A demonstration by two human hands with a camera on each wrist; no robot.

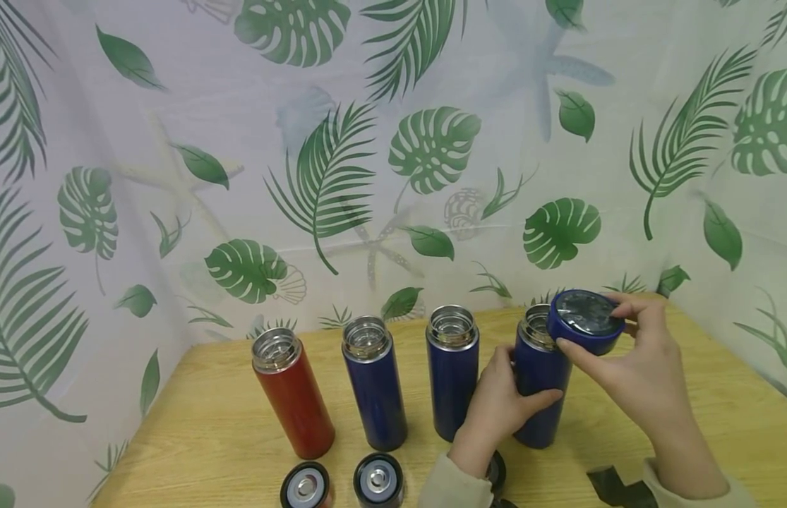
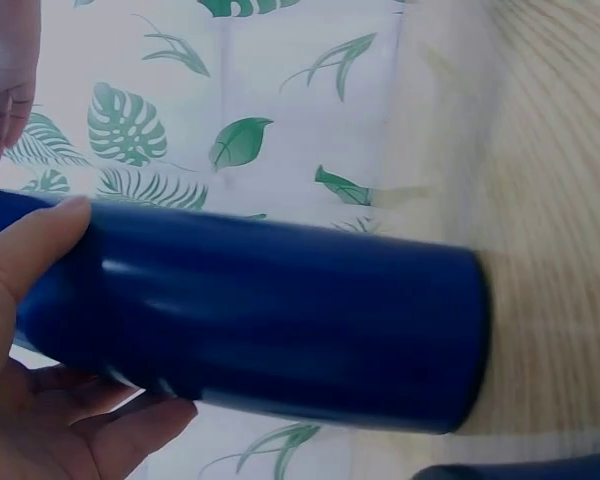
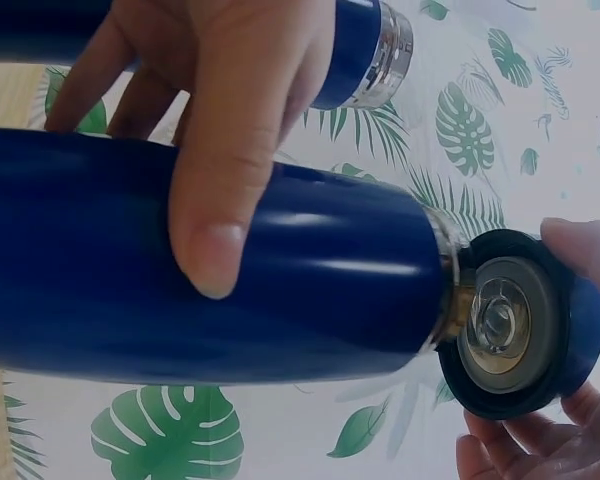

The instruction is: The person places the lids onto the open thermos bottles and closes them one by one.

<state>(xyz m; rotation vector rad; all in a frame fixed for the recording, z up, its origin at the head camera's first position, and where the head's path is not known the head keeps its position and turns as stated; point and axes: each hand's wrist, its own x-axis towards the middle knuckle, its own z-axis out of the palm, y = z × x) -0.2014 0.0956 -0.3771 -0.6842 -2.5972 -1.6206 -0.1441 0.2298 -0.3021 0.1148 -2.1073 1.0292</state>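
Note:
My left hand (image 1: 497, 406) grips the rightmost blue thermos bottle (image 1: 542, 370), thumb across its front and fingers behind. The bottle's mouth is uncovered on its left side, with a steel neck. Between thumb and fingers, my right hand (image 1: 647, 370) holds a blue lid (image 1: 585, 317) by its rim, tilted at the right of that mouth. In the right wrist view the lid's underside (image 3: 500, 320) faces the bottle neck and shows a grey ring with a clear centre. The left wrist view shows the bottle's base (image 2: 460, 340) close to the wooden table.
A lidless red bottle (image 1: 296, 402) and two lidless blue bottles, one left (image 1: 375, 395) and one nearer (image 1: 452, 374), stand in a row. Upturned lids (image 1: 306, 487) lie in front; another lid (image 1: 497, 471) is partly behind my left sleeve. A leaf-patterned cloth (image 1: 342, 268) hangs behind the table (image 1: 196, 423).

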